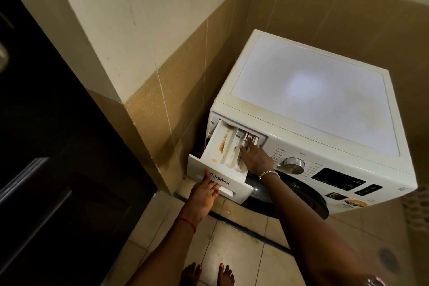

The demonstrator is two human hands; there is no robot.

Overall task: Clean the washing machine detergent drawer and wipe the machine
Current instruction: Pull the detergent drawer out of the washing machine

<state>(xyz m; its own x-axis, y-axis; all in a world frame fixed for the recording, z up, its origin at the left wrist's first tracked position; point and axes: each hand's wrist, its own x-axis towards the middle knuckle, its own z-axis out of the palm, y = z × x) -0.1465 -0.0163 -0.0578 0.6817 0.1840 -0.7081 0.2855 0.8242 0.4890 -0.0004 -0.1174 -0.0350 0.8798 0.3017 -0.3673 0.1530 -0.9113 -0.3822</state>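
Observation:
A white front-loading washing machine point(325, 104) stands in a tiled corner. Its detergent drawer point(222, 153) is pulled far out at the upper left of the front panel; brown residue streaks its compartments. My left hand point(205, 195) grips the drawer's front handle from below, thumb on the branded face. My right hand point(254, 157) reaches into the drawer's right rear compartment, its fingers pressing on the insert there.
A control dial point(293, 165) and a dark display sit right of the drawer, with the dark round door point(301, 199) below. A tiled wall pillar point(148, 123) stands close on the left beside a dark doorway. My bare feet stand on the tiled floor point(232, 239).

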